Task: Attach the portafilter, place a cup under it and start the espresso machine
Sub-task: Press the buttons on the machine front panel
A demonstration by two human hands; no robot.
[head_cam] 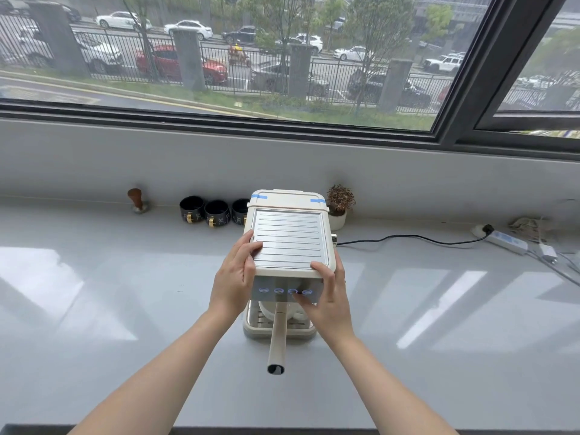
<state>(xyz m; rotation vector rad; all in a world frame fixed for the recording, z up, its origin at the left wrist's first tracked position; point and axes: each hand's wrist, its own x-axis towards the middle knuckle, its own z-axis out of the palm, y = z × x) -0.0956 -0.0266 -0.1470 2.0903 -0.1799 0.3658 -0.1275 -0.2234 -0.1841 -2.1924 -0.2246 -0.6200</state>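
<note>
My left hand (237,271) lies flat against the left side of the espresso machine (288,243) in the middle of the frame, fingers spread open, the thumb on its ribbed metal top. My right hand (329,296) is on the front right corner, thumb on the top edge, not clenched around anything; one finger touches the row of blue lit buttons (285,291) on the front panel. The portafilter (277,337) is attached under this panel, and its long cream handle points down the frame toward me. Under it I see a white cup (271,310) on the drip tray (279,329), partly hidden. The machine stands on the grey desk (125,309). Behind it, left of center, are three black cups (216,212) and a tamper (137,200); at its right are a small potted plant (339,205) and a black cable (408,238) going to a power strip (505,241).
</note>
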